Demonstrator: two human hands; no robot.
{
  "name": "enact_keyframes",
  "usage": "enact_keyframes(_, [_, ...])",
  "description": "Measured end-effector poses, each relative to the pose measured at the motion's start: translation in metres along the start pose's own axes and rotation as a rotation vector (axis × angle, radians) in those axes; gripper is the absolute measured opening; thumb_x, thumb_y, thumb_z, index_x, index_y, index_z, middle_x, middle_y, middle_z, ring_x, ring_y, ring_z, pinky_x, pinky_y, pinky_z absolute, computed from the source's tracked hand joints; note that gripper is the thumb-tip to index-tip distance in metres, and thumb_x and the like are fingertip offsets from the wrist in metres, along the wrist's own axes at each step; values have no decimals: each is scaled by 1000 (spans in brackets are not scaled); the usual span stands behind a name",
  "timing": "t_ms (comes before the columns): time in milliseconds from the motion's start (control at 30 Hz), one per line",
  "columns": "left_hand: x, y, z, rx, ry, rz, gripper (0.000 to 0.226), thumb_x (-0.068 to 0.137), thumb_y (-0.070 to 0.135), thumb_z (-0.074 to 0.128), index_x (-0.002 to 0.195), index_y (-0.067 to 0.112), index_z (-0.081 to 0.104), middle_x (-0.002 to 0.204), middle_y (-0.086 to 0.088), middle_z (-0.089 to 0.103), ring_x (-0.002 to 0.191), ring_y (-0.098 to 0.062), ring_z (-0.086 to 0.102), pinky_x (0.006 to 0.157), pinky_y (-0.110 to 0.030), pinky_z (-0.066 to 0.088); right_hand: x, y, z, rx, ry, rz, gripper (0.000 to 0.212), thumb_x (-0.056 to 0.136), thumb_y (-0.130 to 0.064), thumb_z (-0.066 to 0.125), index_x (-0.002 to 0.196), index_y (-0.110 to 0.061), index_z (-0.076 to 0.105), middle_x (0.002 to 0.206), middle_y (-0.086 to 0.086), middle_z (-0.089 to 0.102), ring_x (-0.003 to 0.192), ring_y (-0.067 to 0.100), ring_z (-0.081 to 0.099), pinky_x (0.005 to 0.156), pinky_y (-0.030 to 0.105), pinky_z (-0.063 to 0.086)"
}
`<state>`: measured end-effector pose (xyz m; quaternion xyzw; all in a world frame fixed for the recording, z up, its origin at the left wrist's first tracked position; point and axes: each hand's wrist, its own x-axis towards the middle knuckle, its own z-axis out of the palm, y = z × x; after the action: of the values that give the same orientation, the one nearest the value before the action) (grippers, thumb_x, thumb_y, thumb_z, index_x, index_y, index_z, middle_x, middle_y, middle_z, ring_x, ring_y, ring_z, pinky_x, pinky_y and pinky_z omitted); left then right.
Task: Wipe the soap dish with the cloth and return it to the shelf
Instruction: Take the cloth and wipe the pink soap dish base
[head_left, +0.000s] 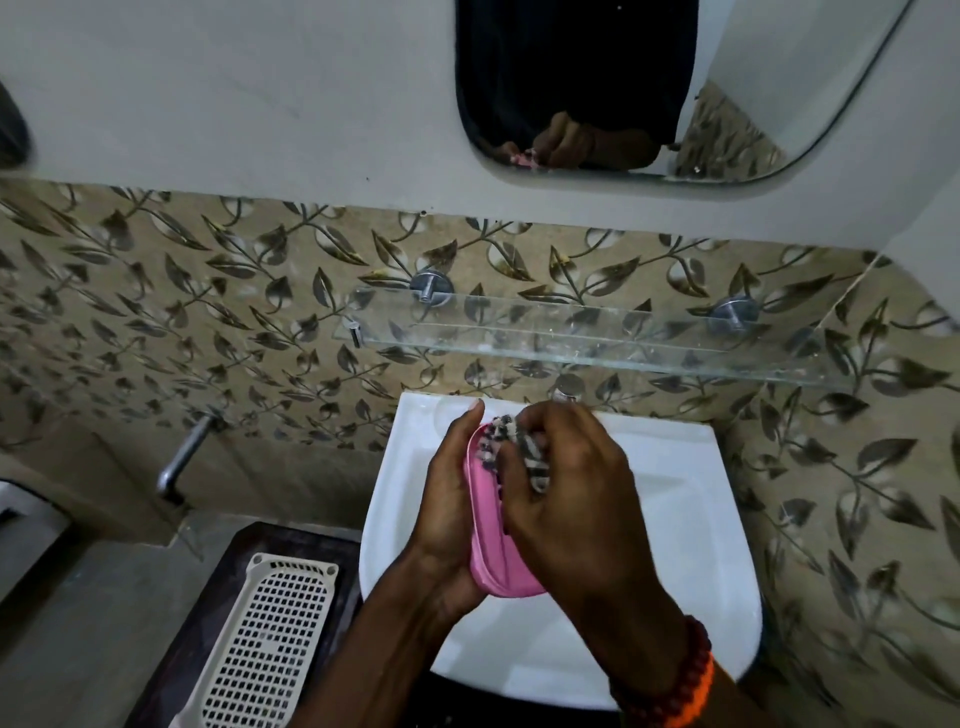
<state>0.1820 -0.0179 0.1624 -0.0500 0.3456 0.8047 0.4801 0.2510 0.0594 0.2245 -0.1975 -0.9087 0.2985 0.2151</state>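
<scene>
A pink oval soap dish (488, 525) is held over the white basin, gripped along its left edge by my left hand (447, 499). My right hand (566, 488) presses a black-and-white patterned cloth (530, 452) into the far end of the dish, fingers curled around the cloth. Much of the dish's right side is hidden under my right hand. The glass shelf (597, 332) is fixed to the tiled wall just above the basin and carries nothing.
The white basin (675, 493) sits below my hands. A metal tap (182, 457) sticks out of the wall at left. A cream perforated plastic tray (265, 639) lies on a dark stand at lower left. A mirror (649, 88) hangs above.
</scene>
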Motion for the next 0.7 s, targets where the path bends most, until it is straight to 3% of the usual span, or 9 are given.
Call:
enact_keyframes(100, [2,5,-1,-11,15,-15,85,92,73,53,128,-2,71,107,-17,74,95,-28,74,86,-36,61,-14,-1,3,17,-106,-34,15,94,-28,64,105,-18,66,104,2,64,95,24,64,81,41,54])
enact_keyframes(167, [2,6,-5,-25,23,-38,97,88,82,48,135,-1,67,109,-20,74,97,-31,74,88,-39,62,-19,2,1,15,-153,-41,13,92,-32,66,100,-21,65,101,-2,64,92,21,63,78,40,55])
enact_keyframes(233, [4,2,-10,-44,17,-45,88,91,77,49,124,-1,74,107,-21,76,97,-32,75,88,-40,62,-15,1,-3,-26,-136,-39,13,92,-33,68,99,-24,63,101,-4,63,92,21,63,76,39,55])
enact_keyframes(367, [3,-4,-10,-63,-18,-37,51,96,49,57,96,4,80,93,-16,79,89,-28,77,79,-35,63,1,-8,-2,-154,-50,18,20,98,-41,60,106,-23,58,110,-4,62,100,23,65,81,38,54])
enact_keyframes(433, [2,-2,-9,-58,-30,-42,48,95,48,60,100,4,78,95,-15,77,92,-28,75,86,-35,60,1,-12,2,-221,-92,65,22,102,-43,50,111,-24,55,117,-5,60,106,23,64,84,35,52])
enact_keyframes(500, [2,1,-12,-52,-47,-67,60,95,53,60,121,1,71,103,-18,75,98,-30,72,96,-39,54,-6,-12,2,-208,-193,102,20,101,-42,50,113,-28,54,121,-7,58,112,20,62,89,31,47])
enact_keyframes(567, [4,4,-16,-28,-72,-96,76,95,62,53,135,-1,66,99,-21,76,92,-31,74,91,-39,57,-17,-7,-3,-188,-360,71,18,97,-41,55,111,-30,53,121,-7,57,114,19,57,90,30,44])
enact_keyframes(633, [6,11,-19,5,-95,-97,77,95,64,49,133,0,68,94,-21,75,86,-30,73,85,-38,58,-22,-4,-9,-211,-464,-20,16,95,-39,57,106,-31,50,118,-8,56,111,21,58,87,33,45])
enact_keyframes(700, [6,13,-15,17,-136,-89,72,94,59,52,129,-2,69,96,-19,76,90,-29,74,86,-36,59,-17,-7,-10,-273,-385,-113,14,94,-35,61,105,-31,54,115,-8,59,101,24,64,77,34,50])
